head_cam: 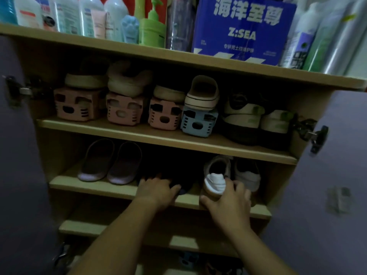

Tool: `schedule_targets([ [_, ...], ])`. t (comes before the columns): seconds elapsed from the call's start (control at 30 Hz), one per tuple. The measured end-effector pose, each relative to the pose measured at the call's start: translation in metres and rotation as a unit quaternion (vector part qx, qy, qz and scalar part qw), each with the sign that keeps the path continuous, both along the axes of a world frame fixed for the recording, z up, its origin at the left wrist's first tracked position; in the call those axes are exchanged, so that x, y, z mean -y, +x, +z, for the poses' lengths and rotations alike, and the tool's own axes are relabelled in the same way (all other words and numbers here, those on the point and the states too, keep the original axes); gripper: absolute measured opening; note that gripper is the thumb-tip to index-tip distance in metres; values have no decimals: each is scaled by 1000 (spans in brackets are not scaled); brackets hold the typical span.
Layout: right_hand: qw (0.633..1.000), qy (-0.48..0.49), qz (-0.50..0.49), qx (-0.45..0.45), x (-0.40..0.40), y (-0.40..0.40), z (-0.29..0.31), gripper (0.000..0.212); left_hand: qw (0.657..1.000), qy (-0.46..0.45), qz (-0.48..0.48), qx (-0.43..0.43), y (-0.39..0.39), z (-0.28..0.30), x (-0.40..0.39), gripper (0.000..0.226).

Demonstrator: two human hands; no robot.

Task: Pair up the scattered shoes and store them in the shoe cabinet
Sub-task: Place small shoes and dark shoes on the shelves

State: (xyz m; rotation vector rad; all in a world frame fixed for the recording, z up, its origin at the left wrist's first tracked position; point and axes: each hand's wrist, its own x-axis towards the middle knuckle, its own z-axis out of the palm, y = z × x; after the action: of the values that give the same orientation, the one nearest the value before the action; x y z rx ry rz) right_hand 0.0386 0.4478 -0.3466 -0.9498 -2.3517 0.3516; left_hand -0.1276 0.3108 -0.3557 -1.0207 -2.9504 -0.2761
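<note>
While both hands reach into the open light-wood shoe cabinet (139, 192), the step in hand looks like seating shoes on the second shelf from the top. Right hand (230, 201) grips the heel of a grey-and-white low sneaker w/ a tan sole (215, 180), fingers curled over the heel, thumb under the sole at the shelf's front edge. That sneaker sits toe-inward, heel slightly overhanging. Its apparent mate, a pale grey sneaker (247, 174), is just beside it on the right, already in.

Left hand (156, 188) lies on a dark, near-black shoe (184, 188) in the shelf's shadowed middle; fingers reach forward over it, but whether they curl round it or just press, I cannot tell — too dim.

A pair of mauve rubber slippers (110, 162) lies at the shelf's left, toes inward. Shelf above holds pink plastic shoe stackers (125, 111) and a blue plastic stacker (198, 123), each w/ a shoe on top.

To do this well, probably: push the right sneaker straight back until its heel lines up w/ its mate, sides touching, not overlapping. Slide the dark shoe in parallel, keeping it off the slippers. Risk: the overhanging heel could tip off the edge if let go early. Check the doors (321, 175) would clear the heels.
</note>
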Motion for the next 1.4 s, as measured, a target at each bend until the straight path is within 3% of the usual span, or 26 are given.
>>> schedule_targets([
  [0.07,997,66,-20,19,-7,-10,6,72,999,39,18,-2,4,-13,-1,62],
  [0.17,991,87,-39,95,-22,-27,21,56,999,48,21,-10,9,-14,-5,60],
  [0.3,968,114,-50,219,-42,-38,14,77,999,41,19,-4,17,-5,-4,54],
  [0.47,976,99,-20,191,-61,-46,0,90,999,24,27,-3,26,-2,-9,48],
  [0.63,976,66,3,207,-72,-51,-1,88,999,-22,24,16,30,5,-22,47],
  [0.73,974,93,-10,204,-60,-40,6,81,997,-14,26,72,29,12,-12,60],
  [0.83,982,157,-17,104,-37,-23,10,62,999,43,10,-15,41,-1,12,66],
  [0.9,986,157,7,59,-6,-4,8,61,996,80,5,-50,70,-11,37,66],
  [0.97,992,109,48,35,37,11,-2,63,995,95,23,-18,105,-22,69,61],
  [1.07,993,4,111,25,107,24,-12,48,980,126,91,126,160,-29,122,50],
  [1.17,957,-152,183,165,180,35,-28,41,962,99,140,211,220,-39,191,35],
  [1.3,831,-278,352,329,284,83,-80,20,945,-7,209,253,298,-66,308,31],
  [1.4,761,-166,408,476,323,120,-129,32,916,-94,235,311,334,-96,371,36],
])
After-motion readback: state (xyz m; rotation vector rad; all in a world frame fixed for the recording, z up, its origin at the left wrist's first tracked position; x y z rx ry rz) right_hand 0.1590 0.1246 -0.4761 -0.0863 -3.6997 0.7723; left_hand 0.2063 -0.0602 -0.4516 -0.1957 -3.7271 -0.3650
